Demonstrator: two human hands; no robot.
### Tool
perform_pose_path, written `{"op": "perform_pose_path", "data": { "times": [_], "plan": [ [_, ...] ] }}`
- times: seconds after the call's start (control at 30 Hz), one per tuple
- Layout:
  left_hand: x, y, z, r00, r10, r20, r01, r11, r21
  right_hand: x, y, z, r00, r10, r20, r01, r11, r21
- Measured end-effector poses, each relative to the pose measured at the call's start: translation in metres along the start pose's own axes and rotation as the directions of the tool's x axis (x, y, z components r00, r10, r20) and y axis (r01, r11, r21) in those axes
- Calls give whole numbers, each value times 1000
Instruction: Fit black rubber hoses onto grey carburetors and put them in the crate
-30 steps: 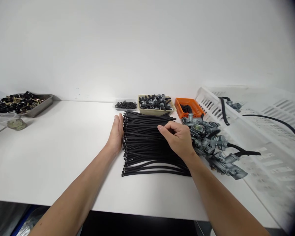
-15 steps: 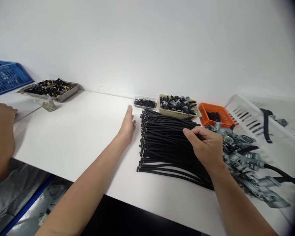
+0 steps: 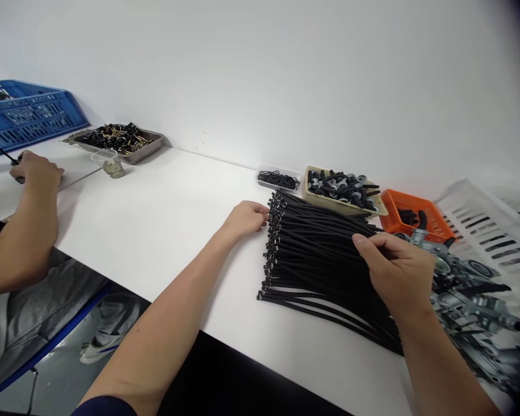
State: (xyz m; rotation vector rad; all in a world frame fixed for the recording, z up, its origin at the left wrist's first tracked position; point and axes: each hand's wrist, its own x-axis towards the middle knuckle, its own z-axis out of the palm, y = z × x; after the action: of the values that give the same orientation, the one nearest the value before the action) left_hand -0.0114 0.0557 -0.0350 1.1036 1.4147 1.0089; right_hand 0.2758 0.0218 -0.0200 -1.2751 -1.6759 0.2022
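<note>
A wide row of black rubber hoses [image 3: 320, 254] lies on the white table, small metal clips on their left ends. My left hand [image 3: 248, 219] is at the upper part of those clipped ends, its fingers bent together; whether a hose end is between them cannot be made out. Over the right part of the row is my right hand [image 3: 398, 271], fingers curled and thumb pressed towards the index finger. What it pinches, if anything, is hidden. Beside it on the right are several grey metal carburetors [image 3: 472, 300].
Along the wall stand a clear tray [image 3: 278, 179] of thin black rings, a beige bin [image 3: 344, 205] of mixed parts, an orange basket [image 3: 416, 214] and a white basket [image 3: 481, 219]. On the left are a co-worker's hand [image 3: 37, 167], a metal tray [image 3: 145, 150], a plastic cup [image 3: 110, 164] and a blue crate [image 3: 39, 115].
My left hand has moved from beside the row, fingers outstretched, to the clipped hose ends and bent its fingers. The view has shifted left. My right hand keeps nearly the same pose.
</note>
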Motion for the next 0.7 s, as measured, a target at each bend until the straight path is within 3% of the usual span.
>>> {"op": "perform_pose_path", "data": {
  "times": [0.23, 0.4, 0.7],
  "plan": [
    [1, 2, 2, 998, -44, 52, 45, 999, -8, 0, 4, 1, 1000, -22, 3, 22, 1000, -15],
    [2, 5, -3, 996, -92, 17, 92, 996, 6, -1, 7, 4, 996, -73, -49, 74, 997, 3],
    [-7, 13, 2, 992, -120, 34, 123, 990, -74, -2, 15, 5, 994, -101, -39, 101, 995, 0]
  ]
}}
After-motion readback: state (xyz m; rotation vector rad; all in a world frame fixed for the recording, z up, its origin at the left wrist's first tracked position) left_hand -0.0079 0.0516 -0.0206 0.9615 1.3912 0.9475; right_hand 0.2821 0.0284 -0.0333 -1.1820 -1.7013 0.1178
